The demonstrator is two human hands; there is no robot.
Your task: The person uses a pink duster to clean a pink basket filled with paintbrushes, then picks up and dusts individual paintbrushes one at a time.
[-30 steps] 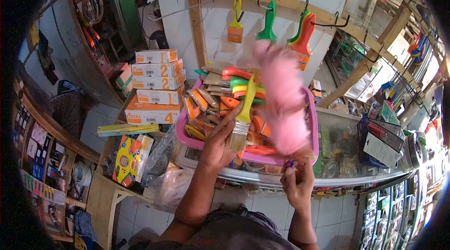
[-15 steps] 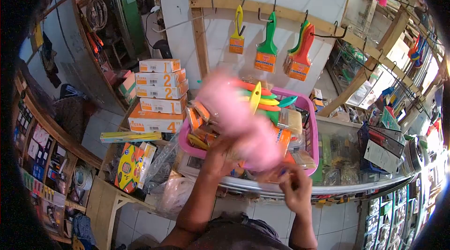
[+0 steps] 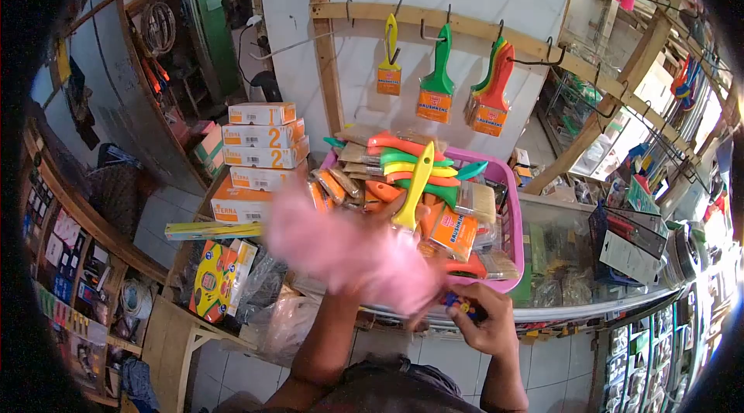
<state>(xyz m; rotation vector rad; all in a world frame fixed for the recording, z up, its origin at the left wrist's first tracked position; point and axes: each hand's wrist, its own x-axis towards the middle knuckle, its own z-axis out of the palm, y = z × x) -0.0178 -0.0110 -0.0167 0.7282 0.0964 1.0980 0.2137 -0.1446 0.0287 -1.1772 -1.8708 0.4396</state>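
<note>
In my right hand (image 3: 488, 320) is the handle end of a fluffy pink duster (image 3: 349, 258), its fingers closed near a small blue and yellow piece. The duster is smeared by motion and crosses in front of my left forearm. Most of my left hand (image 3: 391, 210) is hidden behind it; the fingers that show are closed around the lower part of a yellow-handled paintbrush (image 3: 417, 184), which stands upright. Beneath and around both hands is a pink basket (image 3: 511, 219) heaped with paintbrushes, among them one in an orange wrapper (image 3: 455, 233).
Wrapped paintbrushes (image 3: 435, 99) hang from hooks on a wooden rail (image 3: 457, 23) behind the basket. Stacked white and orange boxes (image 3: 260, 157) stand at the left. A glass counter (image 3: 562, 258) carries the basket, with a dark blue basket (image 3: 612, 246) farther right.
The pink duster has swung left and down, uncovering more brushes in the basket. The yellow paintbrush has shifted slightly down and tilted. My right hand has moved slightly down.
</note>
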